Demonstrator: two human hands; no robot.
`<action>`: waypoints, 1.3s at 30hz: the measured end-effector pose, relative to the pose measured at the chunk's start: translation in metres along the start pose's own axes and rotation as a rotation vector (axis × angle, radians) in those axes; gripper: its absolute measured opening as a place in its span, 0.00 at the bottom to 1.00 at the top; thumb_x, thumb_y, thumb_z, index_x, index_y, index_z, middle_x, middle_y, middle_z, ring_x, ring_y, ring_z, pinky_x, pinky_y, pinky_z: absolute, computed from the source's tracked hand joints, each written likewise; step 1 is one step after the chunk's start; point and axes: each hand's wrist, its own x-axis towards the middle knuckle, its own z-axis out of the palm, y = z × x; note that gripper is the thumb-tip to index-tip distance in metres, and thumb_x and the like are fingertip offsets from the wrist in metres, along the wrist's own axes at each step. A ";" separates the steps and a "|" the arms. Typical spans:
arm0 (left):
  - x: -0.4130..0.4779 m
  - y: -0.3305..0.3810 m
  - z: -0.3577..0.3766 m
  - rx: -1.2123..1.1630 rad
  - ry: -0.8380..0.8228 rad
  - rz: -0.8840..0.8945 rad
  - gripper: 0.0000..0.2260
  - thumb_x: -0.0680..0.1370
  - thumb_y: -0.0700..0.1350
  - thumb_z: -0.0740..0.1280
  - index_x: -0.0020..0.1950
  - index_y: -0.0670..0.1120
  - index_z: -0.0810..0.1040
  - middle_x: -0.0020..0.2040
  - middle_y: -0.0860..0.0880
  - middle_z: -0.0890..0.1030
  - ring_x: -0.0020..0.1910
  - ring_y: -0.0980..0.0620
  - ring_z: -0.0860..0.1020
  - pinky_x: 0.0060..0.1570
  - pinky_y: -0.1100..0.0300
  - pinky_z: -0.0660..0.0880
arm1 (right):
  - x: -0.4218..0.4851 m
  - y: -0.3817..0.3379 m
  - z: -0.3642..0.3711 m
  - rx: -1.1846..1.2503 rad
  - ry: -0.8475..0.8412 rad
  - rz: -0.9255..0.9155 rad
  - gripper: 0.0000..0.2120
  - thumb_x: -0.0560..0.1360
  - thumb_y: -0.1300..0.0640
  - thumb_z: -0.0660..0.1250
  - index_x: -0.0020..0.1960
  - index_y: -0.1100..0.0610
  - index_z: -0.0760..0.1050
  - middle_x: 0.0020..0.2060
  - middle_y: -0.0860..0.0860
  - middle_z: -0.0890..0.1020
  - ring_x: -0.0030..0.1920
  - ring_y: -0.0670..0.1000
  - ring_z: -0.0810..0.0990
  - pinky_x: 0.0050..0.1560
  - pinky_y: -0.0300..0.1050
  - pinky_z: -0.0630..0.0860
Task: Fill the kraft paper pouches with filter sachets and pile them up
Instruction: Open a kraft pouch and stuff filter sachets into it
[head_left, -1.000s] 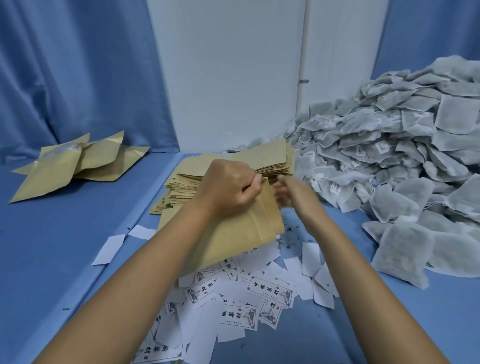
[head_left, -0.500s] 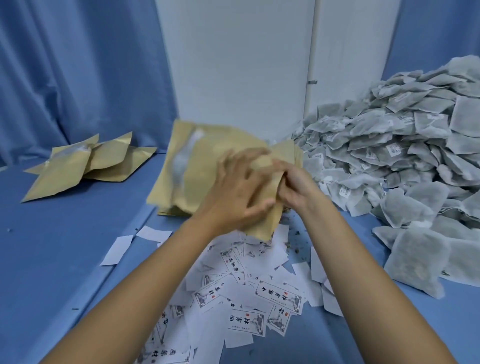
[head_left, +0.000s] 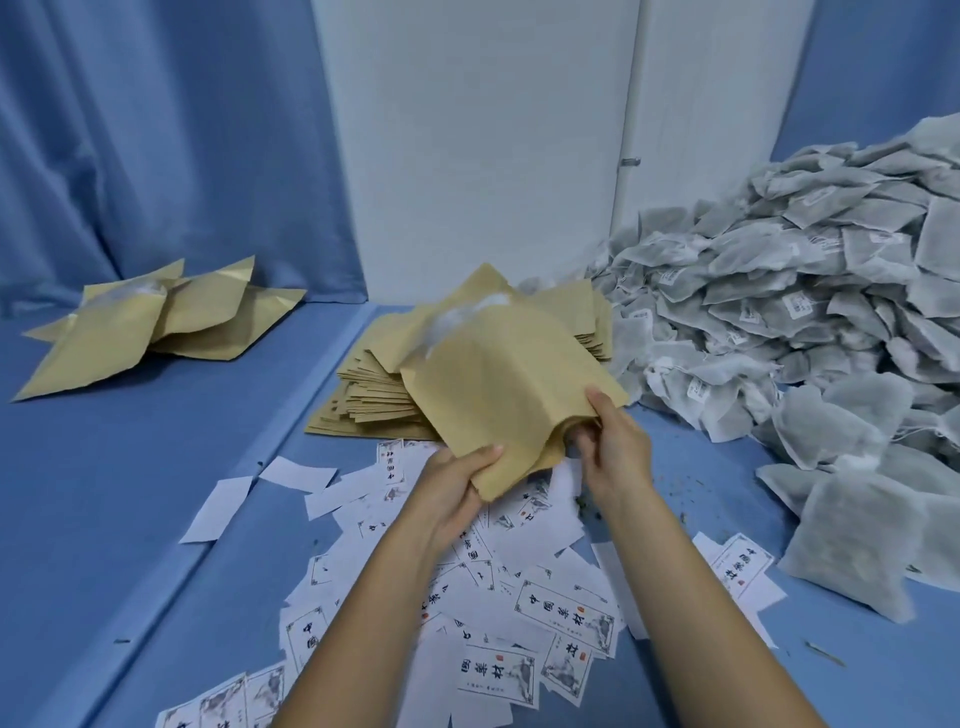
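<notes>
I hold one kraft paper pouch (head_left: 498, 384) above the table's middle, its far end blurred with a pale patch. My left hand (head_left: 457, 483) grips its near left corner, thumb on top. My right hand (head_left: 613, 447) pinches its near right edge, fingers curled under the paper. Behind the pouch lies a flat stack of empty kraft pouches (head_left: 374, 395). A big heap of grey filter sachets (head_left: 810, 312) fills the right side. At the far left sits a small pile of bulging pouches (head_left: 156, 322).
Loose white printed labels (head_left: 519, 613) are scattered on the blue table (head_left: 156, 493) under my forearms. Blue curtains and a white wall close off the back. A raised step in the blue surface runs diagonally at the left.
The pouch has turned over and come lower, toward me. My hands have shifted from a bunched grip at its middle to its near corners, left and right.
</notes>
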 end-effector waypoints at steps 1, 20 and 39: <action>0.000 0.002 -0.003 0.060 0.029 0.003 0.14 0.76 0.30 0.65 0.62 0.36 0.74 0.54 0.41 0.82 0.50 0.47 0.80 0.41 0.59 0.80 | 0.002 -0.004 -0.005 -0.039 0.051 -0.029 0.03 0.75 0.63 0.70 0.45 0.62 0.76 0.40 0.53 0.79 0.34 0.46 0.77 0.31 0.34 0.76; 0.002 0.003 -0.020 0.252 0.188 0.083 0.13 0.75 0.33 0.67 0.58 0.42 0.76 0.51 0.46 0.82 0.47 0.49 0.79 0.40 0.58 0.76 | 0.007 -0.009 -0.025 -0.181 0.067 -0.036 0.04 0.76 0.64 0.68 0.43 0.65 0.77 0.42 0.55 0.79 0.40 0.49 0.76 0.57 0.43 0.75; -0.004 0.000 -0.011 0.226 0.153 0.128 0.17 0.72 0.29 0.70 0.57 0.44 0.76 0.51 0.46 0.82 0.48 0.50 0.81 0.46 0.62 0.77 | -0.001 0.001 -0.022 -0.424 -0.044 -0.062 0.11 0.73 0.62 0.72 0.34 0.61 0.76 0.30 0.52 0.79 0.24 0.44 0.74 0.28 0.32 0.73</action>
